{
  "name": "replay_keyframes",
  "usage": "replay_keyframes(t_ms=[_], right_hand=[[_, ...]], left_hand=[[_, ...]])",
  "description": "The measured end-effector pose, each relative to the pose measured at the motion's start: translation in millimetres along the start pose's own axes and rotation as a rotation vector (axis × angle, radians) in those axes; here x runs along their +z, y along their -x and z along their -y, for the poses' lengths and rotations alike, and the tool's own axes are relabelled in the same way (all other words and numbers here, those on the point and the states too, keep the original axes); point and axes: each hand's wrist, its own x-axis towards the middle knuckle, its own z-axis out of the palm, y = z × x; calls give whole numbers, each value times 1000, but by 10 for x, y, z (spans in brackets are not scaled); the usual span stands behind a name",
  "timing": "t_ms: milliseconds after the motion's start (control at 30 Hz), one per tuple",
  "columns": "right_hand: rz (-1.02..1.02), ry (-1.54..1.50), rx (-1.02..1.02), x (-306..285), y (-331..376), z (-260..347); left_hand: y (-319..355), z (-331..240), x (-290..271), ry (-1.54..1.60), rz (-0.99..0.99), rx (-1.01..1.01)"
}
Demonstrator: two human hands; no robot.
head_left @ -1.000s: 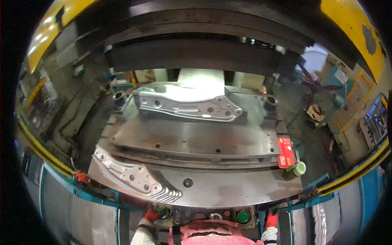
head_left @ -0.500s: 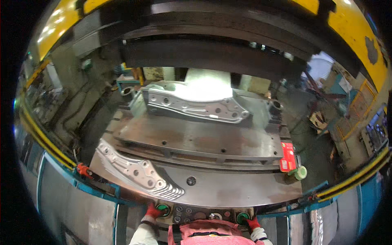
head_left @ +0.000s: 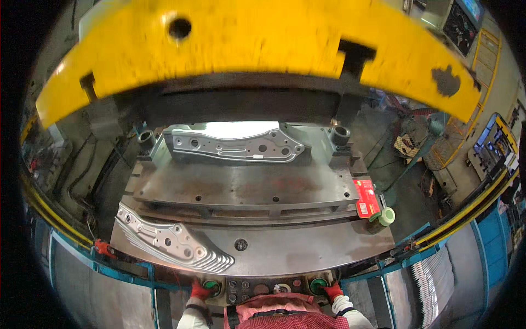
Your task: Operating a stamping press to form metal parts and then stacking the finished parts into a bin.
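Observation:
My left hand [head_left: 199,289], in a red glove, rests at the left green push button [head_left: 212,286] of a control panel [head_left: 241,289] in front of my body. On its mirror side my right hand [head_left: 332,291], also red-gloved, touches the right green push button [head_left: 318,285]. The fingers of both hands reach onto the button rims, and neither hand holds a loose part. Beyond the panel, a stack of stamped metal panels [head_left: 169,241] lies on the left of the steel bed. Farther back, one stamped metal panel [head_left: 235,149] sits on the lower die [head_left: 246,178].
A yellow press slide [head_left: 246,46] spans the top, with a dark upper die [head_left: 241,104] beneath it. Guide bushings [head_left: 339,135] stand at the die's back corners. A red box [head_left: 366,198] and pale green-lidded bottle [head_left: 387,216] stand right. Yellow-black rails [head_left: 466,211] flank the bed.
The yellow slide and dark upper die have come down toward the lower die. My view has shifted slightly, so the bed appears farther left. Both hands stay at the green buttons.

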Motion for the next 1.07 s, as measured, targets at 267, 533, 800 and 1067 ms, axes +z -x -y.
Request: replay_keyframes(t_ms=[267, 533, 800, 1067], right_hand=[[96, -8, 38, -242, 349, 442], [158, 61, 138, -299, 378, 558], [-416, -606, -243, -678, 631, 968], [-683, 324, -679, -934, 435, 1940]], left_hand=[[59, -181, -16, -14, 67, -34], [-132, 116, -37, -21, 2, -16], [330, 276, -717, 334, -513, 272], [797, -2814, -1879, -176, -902, 849]])
